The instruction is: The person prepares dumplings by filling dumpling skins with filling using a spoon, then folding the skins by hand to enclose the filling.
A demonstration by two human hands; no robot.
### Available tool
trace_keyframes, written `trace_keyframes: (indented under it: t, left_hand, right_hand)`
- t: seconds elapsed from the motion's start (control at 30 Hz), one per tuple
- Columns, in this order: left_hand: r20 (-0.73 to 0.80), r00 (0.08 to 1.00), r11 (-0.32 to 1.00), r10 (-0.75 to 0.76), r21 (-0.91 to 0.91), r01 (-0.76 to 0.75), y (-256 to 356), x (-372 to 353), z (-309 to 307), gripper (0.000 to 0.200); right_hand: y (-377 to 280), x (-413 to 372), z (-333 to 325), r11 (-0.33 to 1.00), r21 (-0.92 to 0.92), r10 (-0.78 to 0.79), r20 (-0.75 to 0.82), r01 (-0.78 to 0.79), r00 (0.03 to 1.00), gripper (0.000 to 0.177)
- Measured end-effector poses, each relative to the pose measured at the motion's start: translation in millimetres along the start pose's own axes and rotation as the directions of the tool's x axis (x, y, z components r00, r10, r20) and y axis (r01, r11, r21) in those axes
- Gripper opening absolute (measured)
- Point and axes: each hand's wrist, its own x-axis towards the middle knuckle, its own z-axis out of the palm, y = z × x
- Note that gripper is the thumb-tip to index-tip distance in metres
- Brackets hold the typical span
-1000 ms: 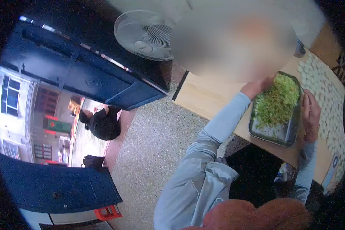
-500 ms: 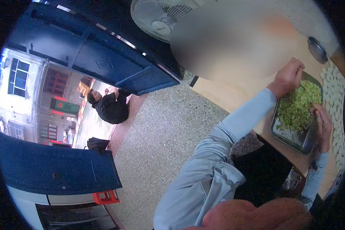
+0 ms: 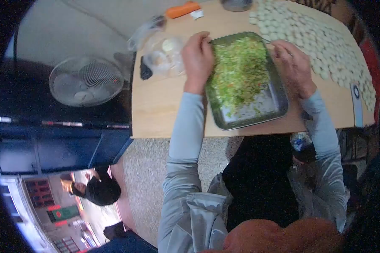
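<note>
A rectangular metal tray [image 3: 278, 111] lies on the table by its front edge. Finely chopped green vegetable with small orange bits [image 3: 240, 69] is heaped in its far and middle part; bare metal shows at the near end. My left hand [image 3: 198, 59] is closed beside the tray's far left corner, and what its fingers hold is hidden. On the other side, my right hand [image 3: 294, 65] is closed around a thin, dark stick-like utensil [image 3: 267, 41] that points toward the tray's far right corner. Its exact kind is too small to tell.
Many pale round dough pieces [image 3: 312, 38] cover the table's right side, near a phone-like object [image 3: 356, 103]. Farther back are a carrot [image 3: 183, 9], a metal bowl [image 3: 236, 4] and plastic bags [image 3: 164, 48]. A fan [image 3: 86, 82] stands left; a person [image 3: 101, 187] sits beyond the doorway.
The view has swung toward the table, so the tray now appears more central. My right hand has come out of the chopped vegetable to the tray's right side. My left hand is now by its left rim.
</note>
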Motion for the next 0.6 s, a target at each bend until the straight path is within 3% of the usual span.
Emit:
trace_keyframes:
  t: [0.07,0.17,0.27,0.37,0.47,0.6]
  left_hand:
    - [0.028,0.999,1.0,-0.027,0.007,0.026,4,0,-4,0.018]
    - [0.056,0.998,0.999,-0.013,0.05,0.011,7,0,-9,0.019]
    - [0.086,0.996,0.997,-0.031,0.067,0.025,7,0,-12,0.02]
    - [0.113,0.99,0.994,-0.086,0.07,0.079,9,1,-18,0.02]
    - [0.141,0.981,0.991,-0.13,0.053,0.124,3,1,-25,0.018]
    - [0.192,0.968,0.985,-0.165,0.088,0.15,13,-1,-36,0.018]
  right_hand:
    - [8,-1,3,0.98,-0.127,-0.157,-0.028,0.153,0.987,0.023]
    - [-2,3,2,0.987,-0.085,-0.139,-0.012,0.137,0.99,0.022]
    - [-11,0,-4,0.984,0.168,0.032,0.147,-0.057,0.989,0.02]
    - [-19,0,-7,0.962,0.272,-0.062,0.245,-0.007,0.968,0.024]
    - [-31,1,-15,0.914,0.399,-0.082,0.358,-0.073,0.93,0.023]
    - [-26,-2,-12,0.88,0.467,-0.115,0.381,-0.084,0.917,0.023]
